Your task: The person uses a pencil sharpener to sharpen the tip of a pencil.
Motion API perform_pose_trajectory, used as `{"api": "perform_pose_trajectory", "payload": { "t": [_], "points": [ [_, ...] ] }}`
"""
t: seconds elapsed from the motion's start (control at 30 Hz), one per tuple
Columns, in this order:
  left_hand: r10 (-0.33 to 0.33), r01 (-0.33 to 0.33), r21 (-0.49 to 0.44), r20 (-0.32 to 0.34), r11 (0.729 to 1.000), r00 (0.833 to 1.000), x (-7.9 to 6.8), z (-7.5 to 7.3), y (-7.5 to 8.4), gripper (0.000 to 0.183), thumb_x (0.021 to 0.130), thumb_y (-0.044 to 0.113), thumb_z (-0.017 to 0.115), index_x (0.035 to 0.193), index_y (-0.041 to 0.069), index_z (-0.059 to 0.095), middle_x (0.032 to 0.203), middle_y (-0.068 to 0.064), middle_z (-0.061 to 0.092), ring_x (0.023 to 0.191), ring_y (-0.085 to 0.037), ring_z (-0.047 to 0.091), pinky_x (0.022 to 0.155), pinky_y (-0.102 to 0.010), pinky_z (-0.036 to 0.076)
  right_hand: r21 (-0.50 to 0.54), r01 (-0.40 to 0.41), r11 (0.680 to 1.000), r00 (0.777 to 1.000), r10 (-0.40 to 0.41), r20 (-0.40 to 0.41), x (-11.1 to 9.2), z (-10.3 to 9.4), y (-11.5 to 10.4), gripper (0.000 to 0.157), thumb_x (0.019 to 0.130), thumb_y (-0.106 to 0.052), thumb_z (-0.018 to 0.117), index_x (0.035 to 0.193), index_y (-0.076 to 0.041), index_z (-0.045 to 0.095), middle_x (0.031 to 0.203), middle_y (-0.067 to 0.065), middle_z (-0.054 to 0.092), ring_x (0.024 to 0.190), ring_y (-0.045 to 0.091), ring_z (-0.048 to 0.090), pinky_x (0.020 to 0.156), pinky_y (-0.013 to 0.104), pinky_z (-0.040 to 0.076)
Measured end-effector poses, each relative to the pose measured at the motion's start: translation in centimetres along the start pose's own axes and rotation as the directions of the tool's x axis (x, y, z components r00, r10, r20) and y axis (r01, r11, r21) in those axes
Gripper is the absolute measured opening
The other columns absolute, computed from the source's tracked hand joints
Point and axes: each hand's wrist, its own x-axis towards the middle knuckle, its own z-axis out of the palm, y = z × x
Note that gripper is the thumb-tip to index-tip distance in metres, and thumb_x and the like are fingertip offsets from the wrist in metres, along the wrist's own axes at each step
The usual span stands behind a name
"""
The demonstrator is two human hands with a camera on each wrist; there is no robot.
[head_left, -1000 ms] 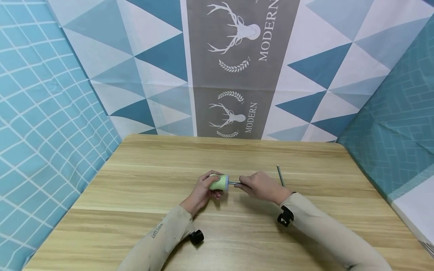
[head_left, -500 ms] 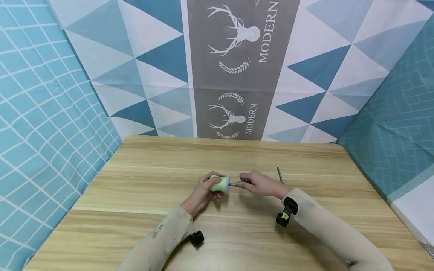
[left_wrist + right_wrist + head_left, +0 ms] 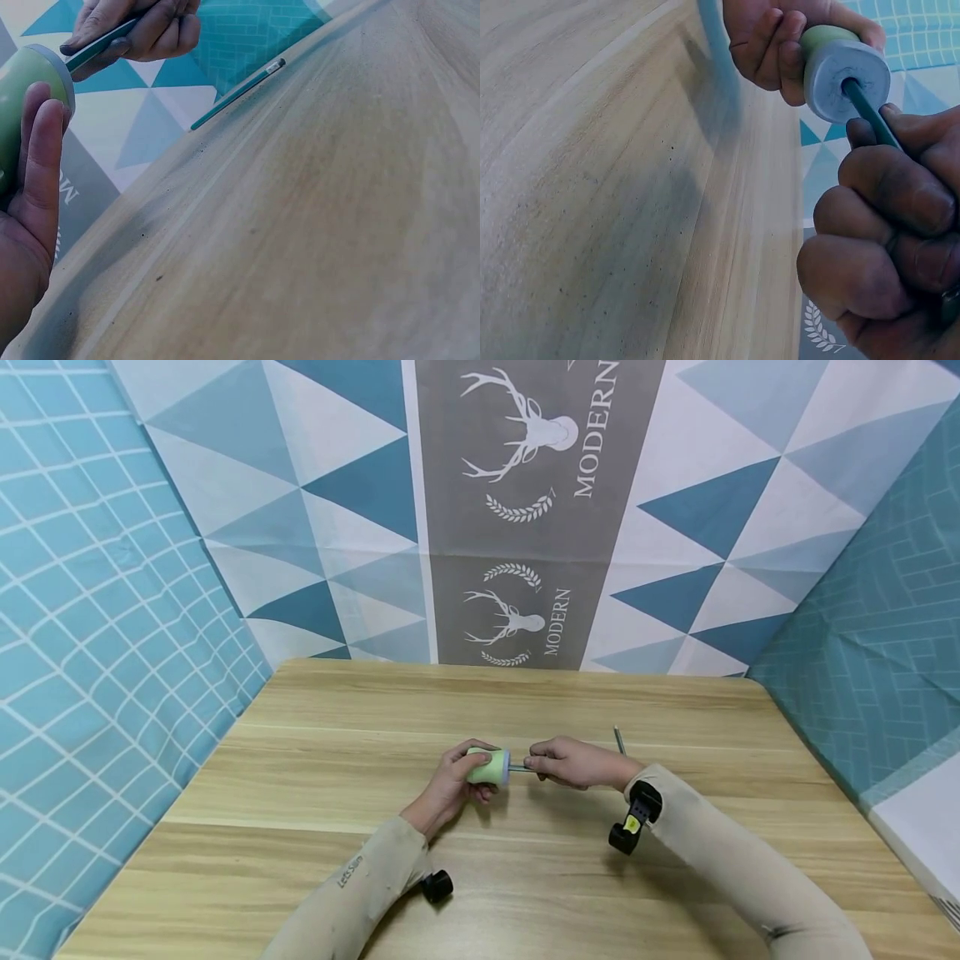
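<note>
My left hand (image 3: 450,783) grips a light green, cup-shaped pencil sharpener (image 3: 487,767) on its side, just above the table, its pale blue-grey end facing right. A dark green pencil (image 3: 519,768) runs into the round hole at the centre of that end face, plainest in the right wrist view, where the pencil (image 3: 871,116) enters it. Thumb and fingers of my right hand (image 3: 573,764) pinch this pencil close to the sharpener. The pencil's tip is hidden inside, and much of its rear lies within the right hand.
A second pencil (image 3: 619,741) lies on the wooden table (image 3: 315,860) behind my right wrist; the left wrist view shows this pencil (image 3: 238,94) whole, with a dark end. Patterned cloth (image 3: 360,510) hangs behind the table. A white box-like object (image 3: 918,827) stands at the right edge.
My right hand and wrist have turned about the pencil, the wrist camera swinging with them. The fingers have shifted a little on the pencil. My left hand and the sharpener have hardly moved.
</note>
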Motion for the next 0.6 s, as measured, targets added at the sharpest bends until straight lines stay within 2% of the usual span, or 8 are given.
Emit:
{"api": "perform_pose_trajectory", "payload": {
  "t": [0.13,0.2,0.3,0.37,0.43,0.5,0.57,0.6],
  "points": [
    [-0.001,0.001,0.002,-0.003,1.0,1.0,0.0,-0.1,0.0,0.016,0.092,0.016,0.056,0.102,0.01,0.067,0.072,-0.01,0.063,0.048,-0.012,0.061,0.044,-0.023,0.053,0.025,-0.008,1.0,1.0,0.008,0.009,0.1,0.0,0.1,0.033,0.108,-0.022,0.041,0.082,-0.008,0.055,0.05,-0.006,0.035,0.039,0.008,0.031,0.039,0.023,0.03],
    [0.003,-0.003,0.0,-0.006,1.0,1.0,0.0,0.0,0.0,0.016,0.092,0.015,0.056,0.101,0.011,0.067,0.071,-0.01,0.063,0.048,-0.012,0.061,0.043,-0.023,0.052,0.004,-0.005,1.0,1.0,0.005,-0.005,0.1,0.0,0.1,0.033,0.108,-0.023,0.042,0.083,-0.007,0.056,0.05,-0.007,0.035,0.04,0.008,0.032,0.039,0.023,0.031],
    [0.011,-0.011,-0.005,-0.004,1.0,1.0,0.0,0.0,0.0,0.015,0.092,0.015,0.056,0.1,0.012,0.068,0.069,-0.01,0.063,0.048,-0.012,0.06,0.043,-0.023,0.052,-0.105,0.015,0.994,0.999,-0.02,-0.047,-0.2,-0.1,-0.1,0.031,0.107,-0.026,0.045,0.087,-0.007,0.059,0.051,-0.008,0.039,0.042,0.007,0.036,0.041,0.023,0.035],
    [0.014,-0.014,-0.007,-0.005,1.0,1.0,0.0,0.0,-0.1,0.014,0.092,0.015,0.056,0.098,0.014,0.068,0.069,-0.009,0.063,0.048,-0.012,0.06,0.043,-0.023,0.051,-0.247,0.051,0.968,0.992,-0.077,-0.096,-0.4,0.0,-0.2,0.027,0.105,-0.029,0.049,0.091,-0.009,0.061,0.055,-0.008,0.046,0.046,0.005,0.041,0.044,0.023,0.039],
    [0.016,-0.016,-0.01,-0.008,1.0,1.0,0.0,0.1,0.0,0.014,0.092,0.015,0.056,0.097,0.015,0.068,0.069,-0.009,0.063,0.048,-0.013,0.06,0.043,-0.023,0.051,-0.393,0.087,0.915,0.976,-0.157,-0.148,-0.9,0.2,-0.6,0.023,0.103,-0.031,0.054,0.095,-0.011,0.062,0.06,-0.01,0.051,0.05,0.003,0.044,0.048,0.023,0.041],
    [0.02,-0.02,-0.017,-0.012,1.0,1.0,0.0,0.1,0.0,0.014,0.092,0.014,0.055,0.096,0.015,0.068,0.07,-0.01,0.063,0.048,-0.013,0.06,0.043,-0.023,0.051,-0.536,0.116,0.836,0.945,-0.259,-0.2,-1.2,0.6,-0.7,0.021,0.099,-0.033,0.061,0.097,-0.012,0.063,0.066,-0.011,0.054,0.054,0.002,0.045,0.049,0.023,0.041],
    [0.023,-0.023,-0.023,-0.017,0.999,1.0,0.0,0.1,0.0,0.013,0.092,0.014,0.055,0.096,0.014,0.068,0.07,-0.01,0.063,0.048,-0.013,0.06,0.043,-0.023,0.051,-0.655,0.141,0.743,0.896,-0.377,-0.233,-1.4,1.0,-0.5,0.023,0.094,-0.033,0.069,0.098,-0.011,0.063,0.07,-0.01,0.056,0.055,0.003,0.047,0.049,0.023,0.042],
    [0.024,-0.024,-0.027,-0.019,0.999,1.0,0.0,0.1,0.0,0.013,0.092,0.013,0.055,0.096,0.013,0.068,0.071,-0.01,0.063,0.048,-0.013,0.06,0.043,-0.023,0.051,-0.71,0.152,0.688,0.865,-0.44,-0.241,-1.5,1.3,-0.3,0.025,0.091,-0.032,0.072,0.098,-0.01,0.063,0.071,-0.008,0.058,0.056,0.004,0.049,0.048,0.023,0.044]
  ]
}}
